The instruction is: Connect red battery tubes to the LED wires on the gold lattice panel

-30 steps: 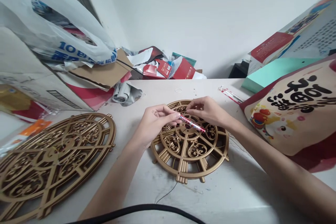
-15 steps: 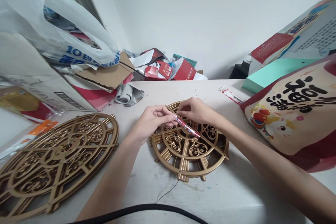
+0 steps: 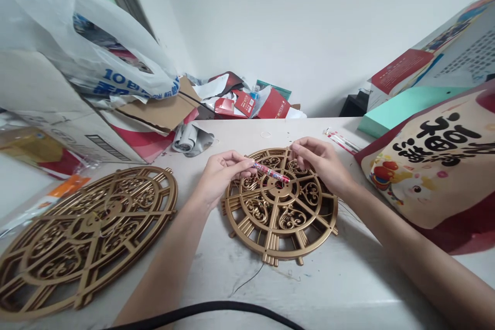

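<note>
My left hand (image 3: 226,175) pinches one end of a slim, pen-like stick (image 3: 271,171) with a shiny pink and red pattern. The stick points right, above the hub of a round gold openwork ornament (image 3: 280,227) lying on the table. At the ornament's upper right edge is my right hand (image 3: 319,160), its fingers curled with thumb and forefinger close together. Whether anything thin is between those fingertips cannot be made out. Further left lies a similar gold openwork ornament (image 3: 83,281), with thin thread-like strands near its hub.
A black cable (image 3: 216,307) arcs across the near edge of the table. Boxes and a white plastic bag (image 3: 127,69) crowd the left. On the right stand a red and cream printed bag (image 3: 433,165) and a mint-green box (image 3: 402,108). Red packaging (image 3: 273,103) is heaped behind.
My right hand has moved right, away from my left hand, uncovering the ornament's upper part and hub. The stick has swung to a flatter angle, its free end higher.
</note>
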`<state>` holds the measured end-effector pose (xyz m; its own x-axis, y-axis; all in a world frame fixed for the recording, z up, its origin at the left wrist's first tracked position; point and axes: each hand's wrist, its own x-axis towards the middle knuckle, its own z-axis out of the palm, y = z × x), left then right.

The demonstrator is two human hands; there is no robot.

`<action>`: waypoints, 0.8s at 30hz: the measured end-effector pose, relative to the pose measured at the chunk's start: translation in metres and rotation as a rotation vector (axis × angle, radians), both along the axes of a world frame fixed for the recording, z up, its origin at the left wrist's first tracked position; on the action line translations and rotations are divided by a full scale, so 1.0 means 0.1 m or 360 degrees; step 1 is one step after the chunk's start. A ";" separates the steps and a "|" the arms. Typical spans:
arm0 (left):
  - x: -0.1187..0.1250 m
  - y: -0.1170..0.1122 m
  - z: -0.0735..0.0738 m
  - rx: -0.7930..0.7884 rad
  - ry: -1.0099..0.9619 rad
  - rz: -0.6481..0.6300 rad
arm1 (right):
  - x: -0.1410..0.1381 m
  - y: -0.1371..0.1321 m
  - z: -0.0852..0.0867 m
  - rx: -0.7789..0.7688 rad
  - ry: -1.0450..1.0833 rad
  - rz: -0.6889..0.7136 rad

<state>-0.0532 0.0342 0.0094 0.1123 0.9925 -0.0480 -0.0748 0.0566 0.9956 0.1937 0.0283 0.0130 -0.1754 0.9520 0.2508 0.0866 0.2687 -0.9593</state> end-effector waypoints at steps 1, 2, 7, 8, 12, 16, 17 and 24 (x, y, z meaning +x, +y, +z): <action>0.00 0.01 -0.02 0.0016 -0.0040 0.0038 | 0.03 -0.03 -0.01 -0.0017 0.0041 -0.0048; 0.00 0.02 -0.03 0.0034 -0.0077 0.0069 | 0.07 -0.06 -0.02 -0.0024 0.0102 -0.0104; 0.01 0.06 -0.09 0.0075 -0.0204 0.0209 | 0.19 -0.17 -0.12 -0.0065 0.0379 -0.0235; 0.01 0.06 -0.10 0.0078 -0.0225 0.0229 | 0.20 -0.19 -0.14 -0.0077 0.0397 -0.0226; 0.03 0.05 -0.10 0.0073 -0.0301 0.0274 | 0.17 -0.26 -0.17 -0.0187 0.0409 -0.0121; 0.06 0.03 -0.08 0.0061 -0.0367 0.0284 | 0.11 -0.31 -0.20 -0.0339 0.0352 -0.0037; 0.08 0.03 -0.07 0.0060 -0.0377 0.0283 | 0.09 -0.31 -0.21 -0.0352 0.0344 -0.0032; 0.14 -0.01 -0.07 0.0045 -0.0425 0.0250 | 0.03 -0.35 -0.26 -0.0390 0.0398 -0.0043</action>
